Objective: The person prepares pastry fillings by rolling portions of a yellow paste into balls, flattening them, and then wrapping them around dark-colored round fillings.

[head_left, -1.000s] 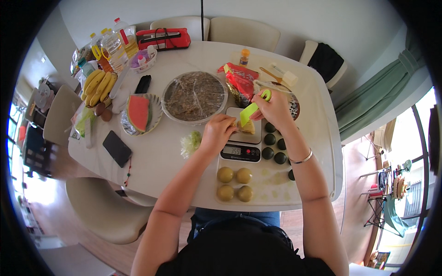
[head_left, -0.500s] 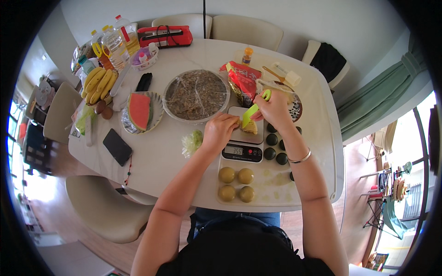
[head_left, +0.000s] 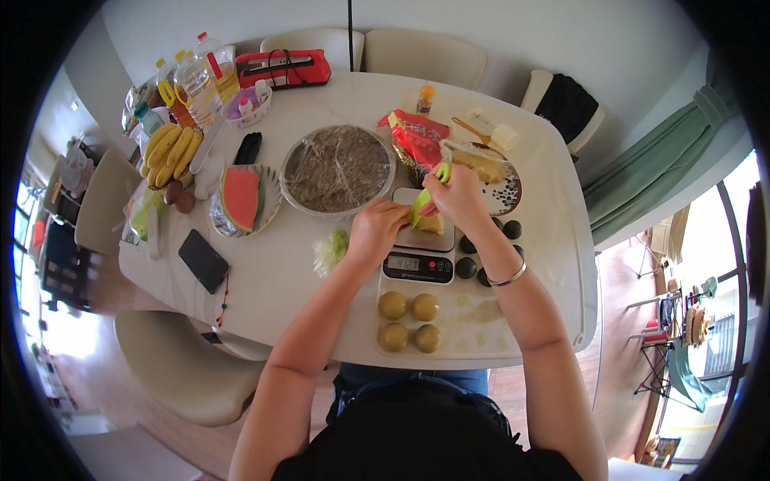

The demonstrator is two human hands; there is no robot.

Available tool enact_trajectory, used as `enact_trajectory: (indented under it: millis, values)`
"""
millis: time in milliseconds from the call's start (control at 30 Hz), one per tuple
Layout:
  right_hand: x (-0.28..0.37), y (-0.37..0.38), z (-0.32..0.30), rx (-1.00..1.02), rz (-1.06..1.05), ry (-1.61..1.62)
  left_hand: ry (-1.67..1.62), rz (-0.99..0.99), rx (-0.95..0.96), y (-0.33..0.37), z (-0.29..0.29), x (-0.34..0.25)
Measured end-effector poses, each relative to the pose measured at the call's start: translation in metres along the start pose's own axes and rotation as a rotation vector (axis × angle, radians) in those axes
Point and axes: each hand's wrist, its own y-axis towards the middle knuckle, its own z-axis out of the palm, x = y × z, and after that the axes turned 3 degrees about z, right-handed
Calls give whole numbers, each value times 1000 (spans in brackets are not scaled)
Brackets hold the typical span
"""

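Note:
My right hand [head_left: 455,195] is closed around a flat lime-green tool [head_left: 423,204] with a loop at its handle end. The tool's blade points down and touches a pale yellow dough lump [head_left: 431,224] on the kitchen scale [head_left: 417,267]. At the left side of the blade, my left hand [head_left: 377,231] has its fingers pinched together; whatever they hold is hidden. Several olive-yellow balls [head_left: 427,338] sit in front of the scale, and several dark green balls [head_left: 466,268] lie right of it, partly behind my right wrist.
Left of my hands are a film-covered bowl [head_left: 338,171], crumpled plastic [head_left: 329,252], a watermelon slice [head_left: 241,198] on a plate and a phone [head_left: 204,261]. Behind the scale stand a red packet [head_left: 417,138] and a speckled plate [head_left: 507,198] with yellow dough. Bananas [head_left: 172,152] and bottles occupy the far left.
My right hand and the green tool have shifted left and slightly down, bringing the blade against my left fingers. The scale's reading has changed. The whole view has shifted slightly.

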Motion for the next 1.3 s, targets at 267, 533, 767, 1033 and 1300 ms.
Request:
enact_trajectory:
  millis: [267, 533, 767, 1033, 1300]
  values:
    - [26, -15, -50, -71, -21, 261, -254, -204, -180, 21, -5, -45]
    - [-7, -2, -108, -158, -80, 361, -328, -187, 46, 102, 44, -41]
    - [-41, -3, -178, -202, -12, 281, -142, 70, 348, 124, 96, -3]
    - [-62, -15, -200, -152, 1, 234, 267, 331, 579, 130, 113, 15]
    - [-71, -7, -186, -73, 5, 222, 527, 345, 388, 142, 107, 3]
